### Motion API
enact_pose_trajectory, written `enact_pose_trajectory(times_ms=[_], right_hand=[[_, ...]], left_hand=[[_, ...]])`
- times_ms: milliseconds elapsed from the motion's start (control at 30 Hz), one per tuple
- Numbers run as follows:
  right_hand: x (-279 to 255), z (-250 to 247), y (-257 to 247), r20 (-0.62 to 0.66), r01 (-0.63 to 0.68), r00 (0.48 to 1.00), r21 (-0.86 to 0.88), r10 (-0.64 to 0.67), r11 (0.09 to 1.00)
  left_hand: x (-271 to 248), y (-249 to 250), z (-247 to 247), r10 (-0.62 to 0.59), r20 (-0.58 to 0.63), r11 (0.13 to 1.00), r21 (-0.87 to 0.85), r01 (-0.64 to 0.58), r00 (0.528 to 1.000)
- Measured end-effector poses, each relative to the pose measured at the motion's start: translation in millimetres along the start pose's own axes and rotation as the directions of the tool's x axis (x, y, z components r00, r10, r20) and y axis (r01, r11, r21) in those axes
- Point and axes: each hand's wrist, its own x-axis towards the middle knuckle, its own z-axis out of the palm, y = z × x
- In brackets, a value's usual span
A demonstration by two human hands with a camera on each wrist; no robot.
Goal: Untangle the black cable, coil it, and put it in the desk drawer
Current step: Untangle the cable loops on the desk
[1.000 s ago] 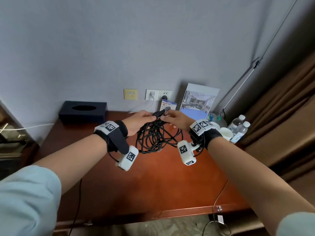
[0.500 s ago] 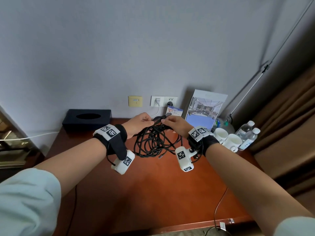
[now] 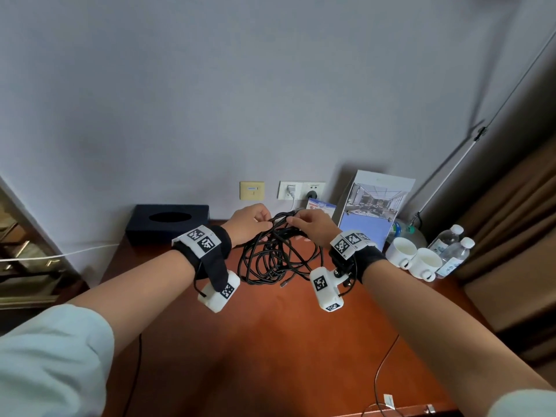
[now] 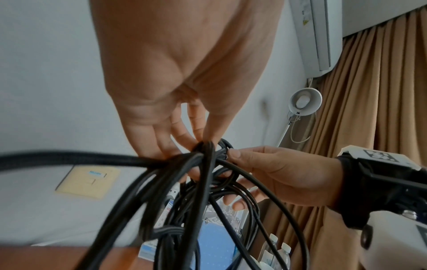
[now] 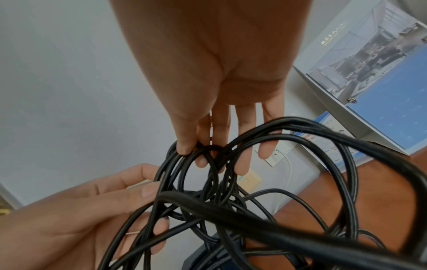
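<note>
I see the black cable (image 3: 278, 254) as a tangled bundle held above the worktop (image 3: 270, 341), its loops hanging down between both hands. My left hand (image 3: 249, 224) pinches several strands at the top with the fingertips. My right hand (image 3: 313, 228) pinches one loop with thumb and forefinger, and the other fingers stay straight behind the strands.

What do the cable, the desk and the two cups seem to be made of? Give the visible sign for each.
Cable: probably rubber or plastic sheath; black, smooth, faint sheen, bends in loose loops.
Desk: looks like varnished wood or veneer; reddish-brown with a soft gloss.
Cups: likely glazed ceramic; plain white, thick rims, loop handles.
</note>
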Motion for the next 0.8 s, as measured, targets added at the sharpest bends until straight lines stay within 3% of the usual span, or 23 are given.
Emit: enact_pose_trajectory(times_ms=[233,433,533,700,800], right_hand=[[-2,0,4,0.054,0.075,0.996,-0.083,-0.070,0.994],[-10,4,4,-0.079,0.056,0.995,0.031,-0.053,0.998],[-12,3,4,-0.114,0.082,0.990,0.002,-0.081,0.997],[-15,4,10,-0.123,0.130,0.984,-0.014,-0.130,0.991],[-17,6,14,-0.123,0.133,0.983,-0.042,-0.137,0.990]], left_hand=[[-16,-2,3,0.073,0.006,0.996,0.048,-0.073,0.997],[-28,-1,10,0.070,-0.065,0.985,-0.155,-0.080,0.995],[-30,3,11,0.047,-0.058,0.978,-0.202,-0.058,0.997],[-29,3,14,0.032,-0.020,0.974,-0.222,-0.035,0.999],[-25,1,15,0.015,0.000,0.990,-0.142,-0.015,1.000]])
